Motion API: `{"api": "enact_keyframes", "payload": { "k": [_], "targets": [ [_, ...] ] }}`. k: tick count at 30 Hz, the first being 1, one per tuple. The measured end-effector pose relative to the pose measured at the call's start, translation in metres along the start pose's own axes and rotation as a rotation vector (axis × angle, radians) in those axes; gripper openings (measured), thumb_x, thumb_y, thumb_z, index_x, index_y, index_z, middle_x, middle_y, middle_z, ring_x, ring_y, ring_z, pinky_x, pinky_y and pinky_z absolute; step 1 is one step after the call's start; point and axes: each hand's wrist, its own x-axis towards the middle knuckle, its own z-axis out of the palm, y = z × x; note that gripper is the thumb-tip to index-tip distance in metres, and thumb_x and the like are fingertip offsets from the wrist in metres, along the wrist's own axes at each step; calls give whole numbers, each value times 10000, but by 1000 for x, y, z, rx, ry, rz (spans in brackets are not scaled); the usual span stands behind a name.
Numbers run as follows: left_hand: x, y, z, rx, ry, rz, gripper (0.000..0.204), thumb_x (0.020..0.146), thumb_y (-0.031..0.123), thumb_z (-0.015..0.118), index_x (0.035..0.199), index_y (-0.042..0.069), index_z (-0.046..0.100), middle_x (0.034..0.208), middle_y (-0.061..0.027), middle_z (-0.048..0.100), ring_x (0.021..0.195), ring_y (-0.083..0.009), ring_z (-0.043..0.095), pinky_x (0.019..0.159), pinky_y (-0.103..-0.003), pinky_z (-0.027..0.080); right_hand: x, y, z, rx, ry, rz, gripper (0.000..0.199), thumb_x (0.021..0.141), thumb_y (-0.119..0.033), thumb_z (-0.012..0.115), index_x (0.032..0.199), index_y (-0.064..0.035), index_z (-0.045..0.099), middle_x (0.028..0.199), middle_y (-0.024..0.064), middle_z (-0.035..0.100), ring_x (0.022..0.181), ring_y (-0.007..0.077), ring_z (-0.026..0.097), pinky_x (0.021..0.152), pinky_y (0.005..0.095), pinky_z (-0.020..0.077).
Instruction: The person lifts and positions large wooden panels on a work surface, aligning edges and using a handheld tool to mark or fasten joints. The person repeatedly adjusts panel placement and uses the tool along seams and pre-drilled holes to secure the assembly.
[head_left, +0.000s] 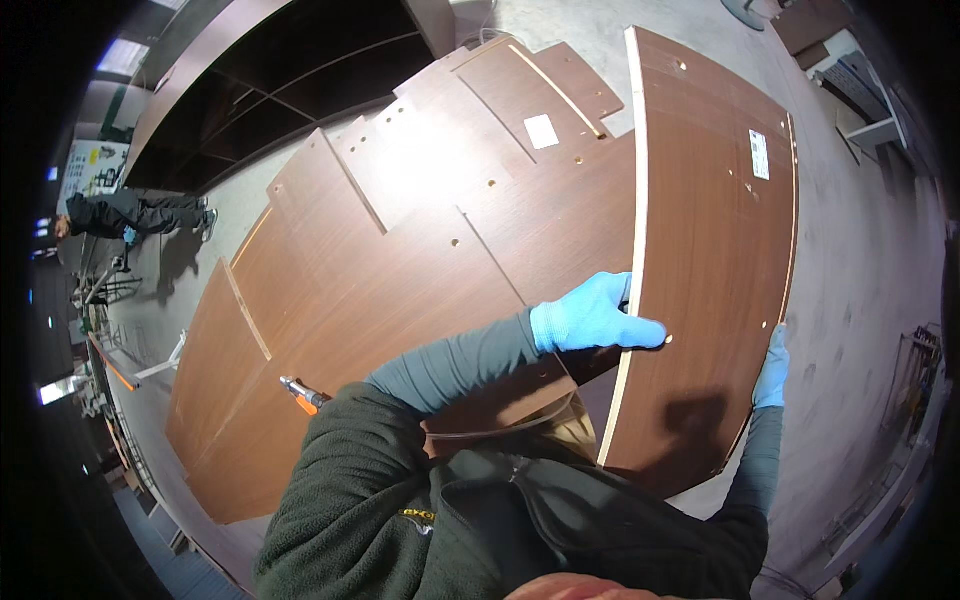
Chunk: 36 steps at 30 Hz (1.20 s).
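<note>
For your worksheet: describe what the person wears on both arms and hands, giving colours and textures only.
Both hands wear light blue knit gloves: the left hand and the right hand. Each forearm is covered by a close-fitting grey-teal sleeve. Over the upper arms and shoulders lies a dark green fleece jacket with a small yellow mark.

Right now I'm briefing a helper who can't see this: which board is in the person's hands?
Start at the stack of brown wood-grain panels spread over the grey concrete floor. To its right, one brown panel is lifted, left hand and right hand in blue gloves gripping its long edges. It alone shows a pale raw edge and a white sticker near its far corner.
</note>
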Motion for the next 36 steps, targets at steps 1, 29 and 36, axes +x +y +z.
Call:
{"api": "enact_keyframes", "payload": {
  "k": [1,29,36],
  "targets": [
    [9,-2,0,44,-42,94,425,1009,285,780,1278,-36,709,1090,-71,783,998,-109,708,910,-272,587,-3,8,-13,-23,-25,-5,704,1123,-612,482,1421,6,637,1308,54,705,1125,156,694,1007,318,568],
    [82,-2,-196,1583,242,-340,906,777,953,656,701,51,688,628,-120,659,584,-242,679,581,-412,549,37,138,-120,-199,486,262,663,1114,-564,564,1324,44,726,1170,31,735,1009,112,659,884,310,544],
    [79,-9,-201,1452,294,-393,874,844,883,652,766,17,741,678,-112,730,630,-236,722,640,-381,587,84,126,-103,-15,459,-6,583,1141,-499,552,1309,31,729,1137,-3,727,974,97,638,857,299,538]
  ]
}}
